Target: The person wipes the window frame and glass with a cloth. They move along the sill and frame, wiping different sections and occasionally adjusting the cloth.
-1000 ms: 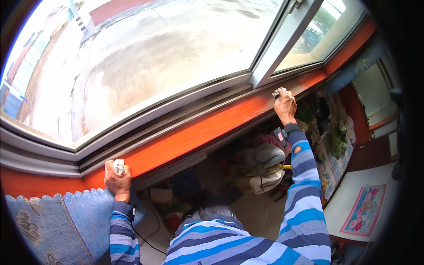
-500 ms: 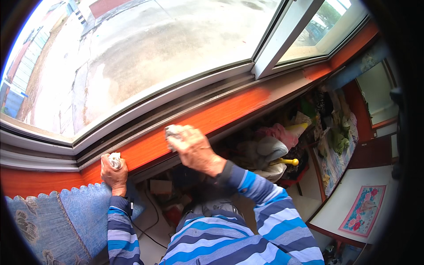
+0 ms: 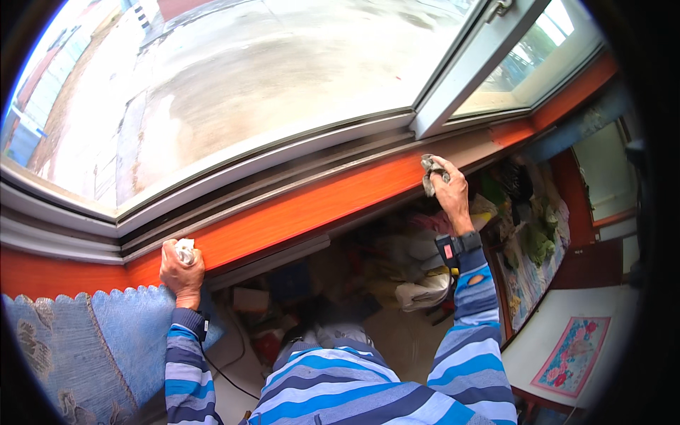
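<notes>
A long reddish-orange window sill point(image 3: 312, 205) runs below the window. At its left end, my left hand point(image 3: 180, 273) is closed around a crumpled whitish cloth point(image 3: 185, 251) and rests on the sill's edge. Further right, my right hand point(image 3: 452, 191) presses a grey, dirty-looking rag point(image 3: 433, 174) against the sill, with the fingers bent over it. The rag lies where the shiny orange stretch meets a dull, dusty-looking stretch point(image 3: 467, 147).
Above the sill are dark sliding-window tracks point(image 3: 283, 177) and a white window frame point(image 3: 453, 78). A blue patterned cloth point(image 3: 134, 333) hangs at the left. Below lie heaped clothes point(image 3: 542, 237), a white bundle point(image 3: 423, 290) and a table with a floral mat point(image 3: 572, 354).
My right hand has swept the rag rightward along the sill, from near the middle to the dusty stretch. My left hand stays at the left end with its cloth.
</notes>
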Motion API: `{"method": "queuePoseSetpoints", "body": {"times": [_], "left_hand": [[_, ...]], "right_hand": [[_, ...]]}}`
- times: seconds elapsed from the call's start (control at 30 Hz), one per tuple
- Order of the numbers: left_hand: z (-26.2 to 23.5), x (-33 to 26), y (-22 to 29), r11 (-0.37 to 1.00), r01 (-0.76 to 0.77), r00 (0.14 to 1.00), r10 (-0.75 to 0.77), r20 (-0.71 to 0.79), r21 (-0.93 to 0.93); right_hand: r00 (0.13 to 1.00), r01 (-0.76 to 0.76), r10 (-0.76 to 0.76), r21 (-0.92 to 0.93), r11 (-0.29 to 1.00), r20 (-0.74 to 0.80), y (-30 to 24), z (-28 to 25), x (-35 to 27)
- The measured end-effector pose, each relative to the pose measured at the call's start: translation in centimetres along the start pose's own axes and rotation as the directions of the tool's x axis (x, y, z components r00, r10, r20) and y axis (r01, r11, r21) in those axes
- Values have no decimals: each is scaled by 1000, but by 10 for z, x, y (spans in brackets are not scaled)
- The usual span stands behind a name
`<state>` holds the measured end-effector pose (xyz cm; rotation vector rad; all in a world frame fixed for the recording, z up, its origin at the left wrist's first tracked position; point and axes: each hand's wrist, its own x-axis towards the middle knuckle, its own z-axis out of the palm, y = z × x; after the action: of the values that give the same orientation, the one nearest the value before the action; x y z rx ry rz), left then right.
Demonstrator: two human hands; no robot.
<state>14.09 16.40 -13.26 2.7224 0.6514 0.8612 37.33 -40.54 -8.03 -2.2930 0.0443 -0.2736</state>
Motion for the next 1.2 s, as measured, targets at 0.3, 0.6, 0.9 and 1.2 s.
{"method": "queuePoseSetpoints", "body": {"times": [0.3,0.6,0.9,1.2], "left_hand": [[-3,-2,-1,990,-12,997,1,-72,-143],[-11,1,-11,965,-124,992,114,-53,-233],[-3,19,-1,979,-190,980,184,-76,-70],[7,6,-18,975,-202,973,189,-135,-90]], "right_hand": [[774,487,-561,289,824,293,-160,92,-52],[388,870,-856,171,462,341,-224,225,-70],[163,878,-933,385,285,320,-260,300,-59],[-35,790,-940,586,183,341,-346,385,-110]]}}
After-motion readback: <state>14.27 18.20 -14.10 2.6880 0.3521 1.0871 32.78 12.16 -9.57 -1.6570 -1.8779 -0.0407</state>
